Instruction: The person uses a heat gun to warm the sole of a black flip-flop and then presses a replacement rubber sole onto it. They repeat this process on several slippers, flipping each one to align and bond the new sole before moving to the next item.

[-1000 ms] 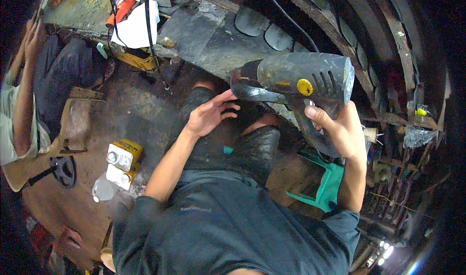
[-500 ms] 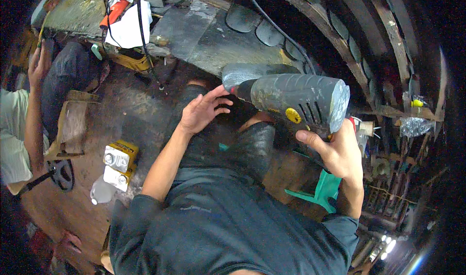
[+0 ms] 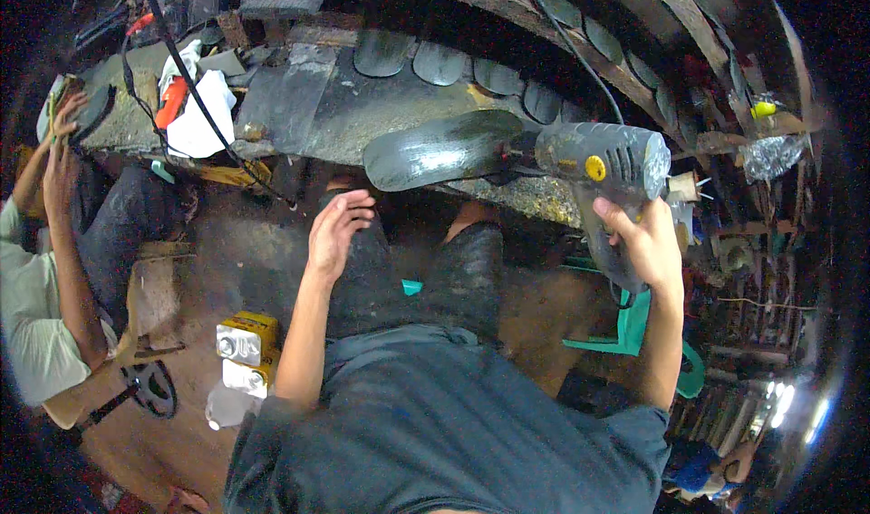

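My right hand (image 3: 645, 247) grips the handle of a grey pistol-grip power tool (image 3: 603, 160), shaped like a drill, with rear vents and a yellow round badge. Its nose points left. A dark, shiny, elongated piece with a rounded end (image 3: 435, 156) lies in line with the nose; whether the two touch I cannot tell. To the left of that piece, my left hand (image 3: 335, 228) hangs above my lap, fingers extended and holding nothing.
A worn workbench (image 3: 281, 129) runs across ahead, with white cloth (image 3: 207, 115) on it. Rounded dark pieces (image 3: 439, 63) line its back. At left sits another person (image 3: 54, 305). Yellow-and-silver cans (image 3: 243, 344) stand on the floor beside a green stool (image 3: 625, 328).
My left hand has come away from the tool's nose toward the left. The tool has shifted in view, and more of the dark piece shows. The view has also shifted.
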`<control>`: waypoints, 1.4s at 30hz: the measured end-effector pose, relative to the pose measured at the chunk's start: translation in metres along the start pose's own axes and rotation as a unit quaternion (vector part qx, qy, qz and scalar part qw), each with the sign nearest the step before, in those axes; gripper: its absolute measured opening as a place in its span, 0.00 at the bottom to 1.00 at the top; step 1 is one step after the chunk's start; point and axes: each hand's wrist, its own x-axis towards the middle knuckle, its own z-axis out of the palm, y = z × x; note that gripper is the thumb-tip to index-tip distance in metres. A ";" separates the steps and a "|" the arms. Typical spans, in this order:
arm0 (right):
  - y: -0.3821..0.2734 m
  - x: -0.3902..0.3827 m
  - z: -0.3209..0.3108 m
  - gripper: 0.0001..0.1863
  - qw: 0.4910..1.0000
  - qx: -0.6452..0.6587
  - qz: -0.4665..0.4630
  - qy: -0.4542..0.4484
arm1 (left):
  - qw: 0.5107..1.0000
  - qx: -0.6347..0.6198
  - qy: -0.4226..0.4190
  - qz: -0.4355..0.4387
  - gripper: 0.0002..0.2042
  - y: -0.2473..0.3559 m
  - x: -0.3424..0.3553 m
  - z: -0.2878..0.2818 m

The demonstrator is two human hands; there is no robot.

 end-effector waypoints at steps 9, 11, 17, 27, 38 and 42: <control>-0.002 0.016 0.032 0.27 0.980 0.065 -0.186 -0.025 | 0.750 0.552 -0.016 0.365 0.48 0.081 0.021 0.096; -0.003 0.016 0.031 0.28 0.986 0.046 -0.159 -0.008 | 0.707 0.617 -0.054 0.342 0.57 0.083 0.041 0.124; 0.011 0.002 0.019 0.28 0.987 0.067 -0.144 0.026 | 0.609 0.764 -0.108 0.182 0.63 0.086 0.070 0.156; 0.034 -0.017 -0.009 0.26 0.991 0.075 -0.106 0.043 | 0.594 0.769 -0.107 0.210 0.53 0.128 0.070 0.167; 0.045 -0.021 -0.012 0.27 0.987 0.012 -0.138 0.086 | 0.528 0.798 -0.153 0.247 0.48 0.171 0.095 0.166; 0.050 -0.017 -0.010 0.26 0.991 0.017 -0.113 0.073 | 0.680 0.688 -0.103 0.232 0.46 0.201 0.100 0.152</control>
